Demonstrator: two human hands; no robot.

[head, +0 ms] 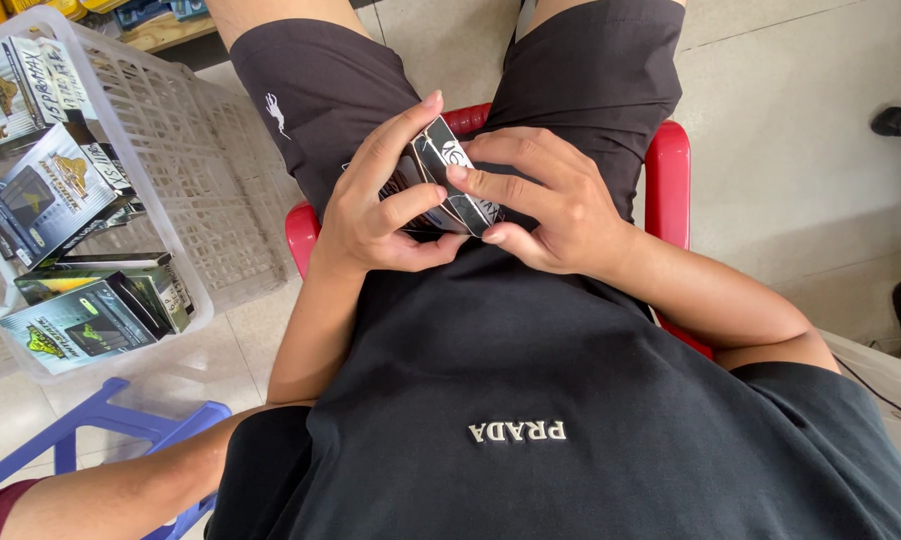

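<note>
Left hand [380, 215]: wrapped around the small black-and-white box [450, 185] from the left side; forefinger stretched up along its top edge, other fingers [410, 200] curled onto its face, thumb underneath.
Right hand [550, 205]: closed on the same box from the right; fingers laid across its front, thumb pinching the lower corner.
Box in hand: held above the lap, over the front edge of the red stool [668, 170], between the two legs in dark shorts [320, 80]; tilted, one narrow end pointing up and away from the body.
State of the box: appears half folded or being closed, judging from the flap-like edge under the right fingers; cannot tell if anything is inside.
Done so far: several printed boxes [60, 190] with grey, black and gold fronts lying already in the white plastic basket [220, 190] on the floor, along its left wall and near corner.
Left to do: probably much; large part of the basket bottom seen bare, and box in hand not yet placed there.
Nearby: blue plastic stool [110, 425] at the near corner of the basket; dark shoe [898, 122] at the far right on the tiled floor [770, 120].
</note>
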